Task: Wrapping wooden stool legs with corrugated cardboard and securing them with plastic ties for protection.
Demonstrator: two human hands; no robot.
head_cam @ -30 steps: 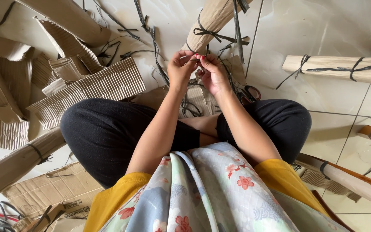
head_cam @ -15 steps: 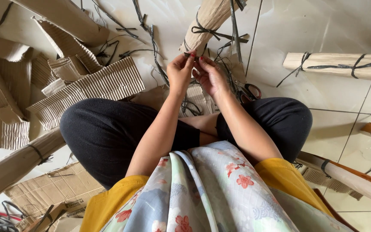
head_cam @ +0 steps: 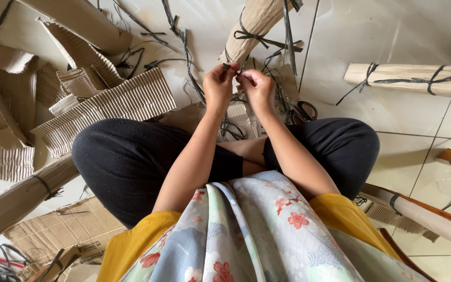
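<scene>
Seated cross-legged on the tiled floor [head_cam: 403, 31], the person has both hands raised at 12 o'clock from the lap. The left hand [head_cam: 219, 83] and right hand [head_cam: 257, 86] meet there, fingers of each pinched on a thin dark strap [head_cam: 234, 69] held between them, just in front of the lower end of a cardboard roll [head_cam: 254, 23] that runs up toward 12 o'clock. The strap looks light, flat and limp, likely somewhat springy plastic; it should bend easily but could slip through bare fingertips, so it is best gripped close to its ends. More loose straps [head_cam: 184, 47] lie at 11 o'clock. Corrugated sheets [head_cam: 110, 104] spread at 9 to 10 o'clock, a tied bundle [head_cam: 408, 78] sits at 2 o'clock, and scissors [head_cam: 305, 110] rest just right of the right hand.
</scene>
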